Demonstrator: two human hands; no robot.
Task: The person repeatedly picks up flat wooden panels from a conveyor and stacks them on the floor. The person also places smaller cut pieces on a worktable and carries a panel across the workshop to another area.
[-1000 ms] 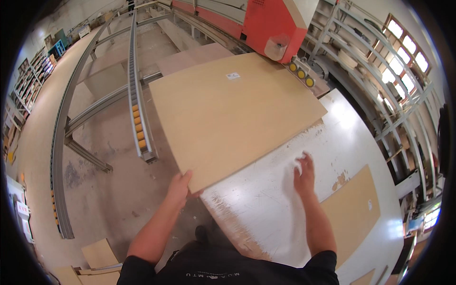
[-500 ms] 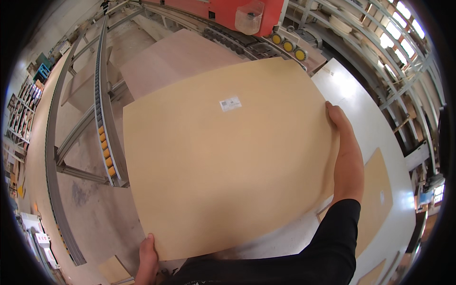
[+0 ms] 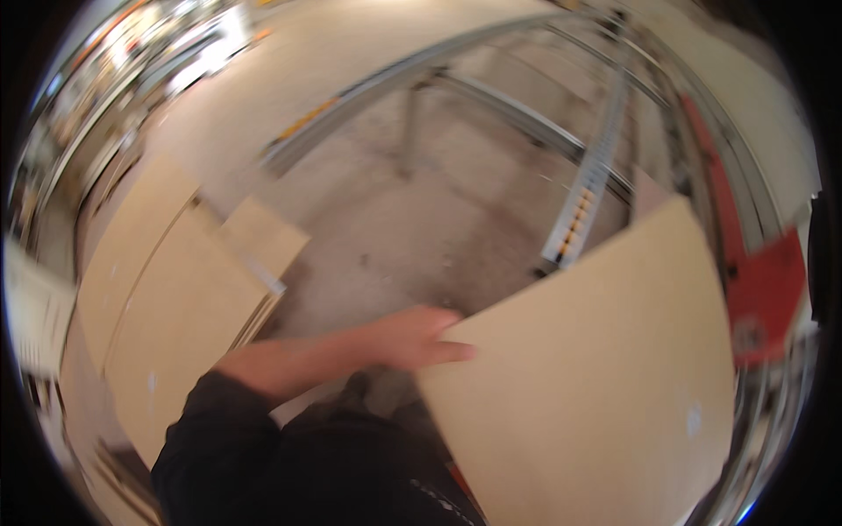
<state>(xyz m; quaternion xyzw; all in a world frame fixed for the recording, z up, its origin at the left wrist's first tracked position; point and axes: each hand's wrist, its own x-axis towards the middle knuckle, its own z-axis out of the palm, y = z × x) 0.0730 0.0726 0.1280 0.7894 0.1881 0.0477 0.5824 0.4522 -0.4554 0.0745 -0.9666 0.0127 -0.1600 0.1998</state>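
A large flat tan wooden board with a small white label slants across the right half of the view. At its near left corner, my left hand grips the edge, thumb lying over the top face and the other fingers partly hidden. Motion blurs the hand a little. My right hand and forearm do not show; the board fills the lower right.
Several tan boards lie stacked at my left. Roller conveyor rails with yellow rollers run ahead, a second metal rail beyond them. A red machine part stands at the far right, above the concrete floor.
My view has swung left, bringing the board stack into sight. The board now sits to the right, still in my left hand. My right hand has left the view.
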